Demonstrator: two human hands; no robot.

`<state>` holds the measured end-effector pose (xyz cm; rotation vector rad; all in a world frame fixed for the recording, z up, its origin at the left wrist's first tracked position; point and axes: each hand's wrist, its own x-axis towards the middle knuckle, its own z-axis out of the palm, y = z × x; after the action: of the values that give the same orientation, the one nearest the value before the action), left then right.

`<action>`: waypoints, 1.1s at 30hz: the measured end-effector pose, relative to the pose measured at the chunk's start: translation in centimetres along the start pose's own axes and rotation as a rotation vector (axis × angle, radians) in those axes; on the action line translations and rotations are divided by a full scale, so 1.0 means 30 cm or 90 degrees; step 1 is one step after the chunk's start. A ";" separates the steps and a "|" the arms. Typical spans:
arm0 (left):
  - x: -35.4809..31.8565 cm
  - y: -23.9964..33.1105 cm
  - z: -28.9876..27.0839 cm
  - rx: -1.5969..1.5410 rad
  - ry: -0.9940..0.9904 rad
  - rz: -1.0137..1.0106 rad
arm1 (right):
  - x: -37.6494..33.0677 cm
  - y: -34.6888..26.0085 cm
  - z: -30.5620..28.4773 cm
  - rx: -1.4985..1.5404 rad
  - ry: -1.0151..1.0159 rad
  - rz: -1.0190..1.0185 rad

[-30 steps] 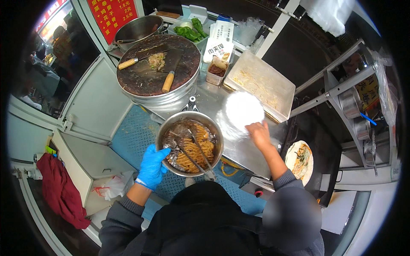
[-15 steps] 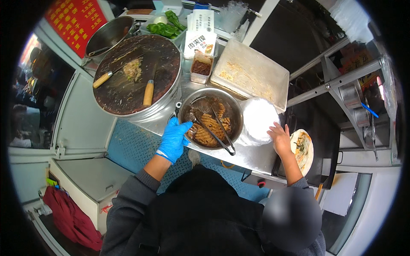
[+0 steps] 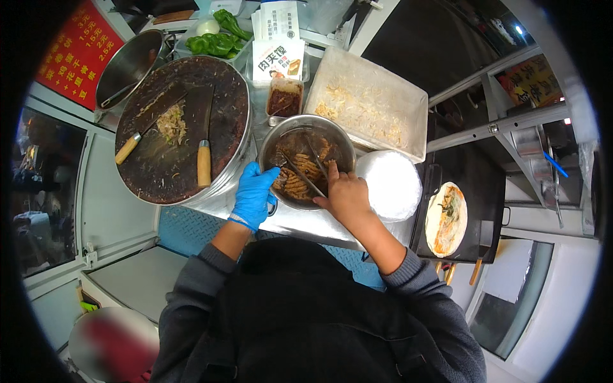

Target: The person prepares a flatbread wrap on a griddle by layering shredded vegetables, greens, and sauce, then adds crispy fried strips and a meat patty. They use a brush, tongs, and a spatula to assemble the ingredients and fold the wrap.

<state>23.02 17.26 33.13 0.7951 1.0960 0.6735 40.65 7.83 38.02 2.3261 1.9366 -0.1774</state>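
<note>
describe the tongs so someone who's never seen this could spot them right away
Start at the big round dark chopping board on the left; just right of it sits a round metal bowl of brown strips. The tongs lie across that bowl at the bare right hand: thin metal arms, unlike the two wooden-handled cleavers on the board.

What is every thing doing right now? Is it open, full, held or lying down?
Metal bowl: holds brown food, left hand grips the rim.
Tongs: in bowl, right hand at them.
Knives: lying on round board.
Wrap: open on griddle.
</note>
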 end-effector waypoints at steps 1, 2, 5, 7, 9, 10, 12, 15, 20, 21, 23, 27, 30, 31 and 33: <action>0.009 0.005 -0.005 0.007 -0.008 -0.005 | 0.021 -0.006 0.003 0.000 -0.043 -0.007; 0.020 0.011 -0.008 0.019 -0.015 -0.010 | 0.041 -0.002 -0.005 -0.015 -0.080 0.001; 0.055 0.028 -0.020 0.050 -0.023 -0.007 | 0.064 0.030 -0.084 0.121 -0.220 0.112; 0.070 0.038 -0.029 0.035 -0.039 -0.013 | 0.035 0.086 -0.177 0.158 -0.202 0.096; 0.075 0.048 -0.036 0.022 -0.060 -0.026 | -0.020 0.129 -0.251 0.175 -0.189 0.066; 0.073 0.054 -0.042 0.011 -0.072 -0.033 | -0.037 0.135 -0.270 0.183 -0.209 0.093; 0.055 0.066 -0.057 -0.014 -0.092 -0.049 | -0.062 0.125 -0.285 0.203 -0.249 0.121; -0.004 0.077 -0.108 -0.025 -0.145 -0.100 | -0.076 0.071 -0.272 0.127 -0.263 0.145; -0.136 0.071 -0.325 -0.018 -0.289 -0.166 | -0.123 0.044 -0.311 0.125 -0.233 0.193; -0.151 0.068 -0.373 -0.007 -0.314 -0.177 | -0.139 0.051 -0.325 0.165 -0.223 0.188; -0.163 0.063 -0.458 0.012 -0.321 -0.185 | -0.173 0.064 -0.352 0.217 -0.227 0.231; -0.171 0.074 -0.589 0.024 -0.349 -0.142 | -0.218 0.064 -0.395 0.426 -0.241 0.336; -0.186 0.092 -0.629 0.046 -0.331 -0.099 | -0.233 0.045 -0.423 0.403 -0.250 0.398; -0.191 0.098 -0.631 0.032 -0.328 -0.099 | -0.235 0.039 -0.427 0.412 -0.230 0.352; -0.199 0.109 -0.627 0.041 -0.297 -0.106 | -0.232 0.030 -0.419 0.404 -0.196 0.340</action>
<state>3.09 18.43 34.22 0.8525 0.7491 0.2906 40.52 2.91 51.55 2.8565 1.1638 -1.1518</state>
